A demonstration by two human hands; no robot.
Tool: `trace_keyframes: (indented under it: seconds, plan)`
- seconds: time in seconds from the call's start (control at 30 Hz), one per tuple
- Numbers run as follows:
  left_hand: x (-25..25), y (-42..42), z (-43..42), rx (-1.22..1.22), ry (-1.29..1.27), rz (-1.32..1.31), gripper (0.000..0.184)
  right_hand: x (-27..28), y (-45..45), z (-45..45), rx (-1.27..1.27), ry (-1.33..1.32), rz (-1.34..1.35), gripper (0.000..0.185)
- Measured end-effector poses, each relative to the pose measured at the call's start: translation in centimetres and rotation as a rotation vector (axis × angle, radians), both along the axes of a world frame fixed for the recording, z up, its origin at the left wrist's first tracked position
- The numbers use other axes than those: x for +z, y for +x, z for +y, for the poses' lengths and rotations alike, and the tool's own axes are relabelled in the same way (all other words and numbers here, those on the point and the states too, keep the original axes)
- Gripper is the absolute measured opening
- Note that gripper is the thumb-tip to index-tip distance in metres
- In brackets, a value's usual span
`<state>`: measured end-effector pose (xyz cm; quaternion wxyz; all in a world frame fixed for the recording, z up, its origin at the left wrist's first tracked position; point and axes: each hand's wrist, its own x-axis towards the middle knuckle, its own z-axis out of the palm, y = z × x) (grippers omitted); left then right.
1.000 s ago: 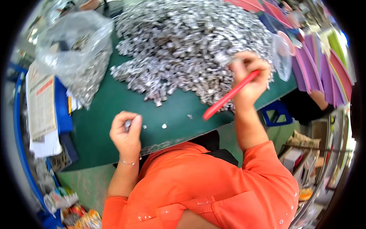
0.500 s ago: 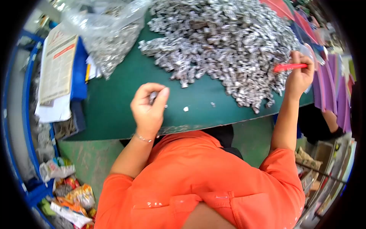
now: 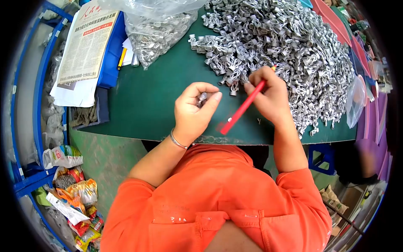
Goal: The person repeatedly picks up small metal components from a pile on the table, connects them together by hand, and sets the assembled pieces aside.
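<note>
My left hand (image 3: 194,110) is curled over the green table (image 3: 147,101), closed around small grey metal parts that show between thumb and fingers. My right hand (image 3: 270,95) grips a red pen-like tool (image 3: 245,107), which slants down toward the left. The fingertips of that hand are at the lower edge of a large heap of grey metal clips (image 3: 273,38); whether they also pinch a clip is unclear. One clip (image 3: 233,88) lies at the heap's edge between my hands.
A clear bag of metal parts (image 3: 157,35) lies at the upper left, beside a yellow pen (image 3: 122,58) and a newspaper (image 3: 86,50) on a blue box (image 3: 110,63). Purple sheets (image 3: 373,122) hang at the right, near a co-worker's blurred arm (image 3: 367,157).
My right hand has moved from the heap's right side to its lower left edge, nearer my left hand, and the red tool now slants down. My left hand remains closed. The camera view has shifted.
</note>
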<state>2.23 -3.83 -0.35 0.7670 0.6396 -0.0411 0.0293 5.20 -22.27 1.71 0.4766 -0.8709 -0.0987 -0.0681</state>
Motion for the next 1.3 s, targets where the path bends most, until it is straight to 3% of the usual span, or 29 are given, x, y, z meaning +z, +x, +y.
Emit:
trace_keyframes:
  seconds: [0.07, 0.17, 0.27, 0.43, 0.5, 0.63, 0.73, 0.8, 0.93, 0.97, 1.0, 1.1, 1.23, 1.3]
  plan:
    - [-0.3, 0.1, 0.1, -0.033, 0.053, 0.011, 0.018, 0.4, 0.0, -0.3, 0.119, 0.519, 0.192, 0.024]
    - [-0.3, 0.3, -0.2, -0.196, -0.086, 0.117, 0.026, 0.8, -0.6, -0.2, 0.34, 0.758, 0.389, 0.023]
    - [0.0, 0.1, -0.2, -0.197, -0.219, 0.078, 0.027, 0.4, -0.9, 0.8, 0.393, 0.758, 0.435, 0.022]
    - [0.2, 0.1, 0.0, -0.199, -0.193, -0.054, 0.023, 0.0, -0.5, 0.7, 0.474, 0.758, 0.413, 0.022]
    - [0.1, 0.3, 0.4, -0.13, 0.073, -0.271, 0.017, -0.3, -0.4, 0.7, 0.507, 0.73, 0.395, 0.022]
    - [0.6, 0.3, 0.7, -0.119, 0.256, -0.445, 0.018, -1.0, 0.0, 0.5, 0.541, 0.778, 0.367, 0.023]
    - [0.8, 0.2, 0.8, -0.136, 0.266, -0.395, 0.021, -0.8, -0.2, 0.7, 0.489, 0.824, 0.328, 0.025]
    - [0.3, 0.0, 0.7, -0.16, 0.069, -0.271, 0.028, -0.9, -0.3, 0.8, 0.395, 0.75, 0.191, 0.028]
    - [0.3, -0.1, -0.1, -0.118, -0.107, -0.17, 0.027, -1.3, -0.2, 0.8, 0.355, 0.697, -0.041, 0.035]
    - [0.5, 0.0, 0.0, -0.168, -0.148, 0.0, 0.026, -1.3, -0.2, 0.7, 0.377, 0.675, -0.083, 0.038]
    - [0.7, 0.0, 0.2, -0.218, -0.187, 0.171, 0.024, -1.2, -0.3, 0.9, 0.376, 0.674, -0.085, 0.038]
    - [0.6, 0.3, 0.4, -0.314, -0.214, 0.335, 0.023, -1.0, -0.7, 1.5, 0.399, 0.652, -0.183, 0.037]
    - [0.2, 0.7, 0.4, -0.404, -0.243, 0.367, 0.023, -0.7, -0.6, 1.6, 0.477, 0.483, -0.33, 0.03]
    - [0.5, 1.0, 0.2, -0.383, -0.535, 0.528, 0.025, -0.2, -0.5, 1.6, 0.505, 0.439, -0.349, 0.027]
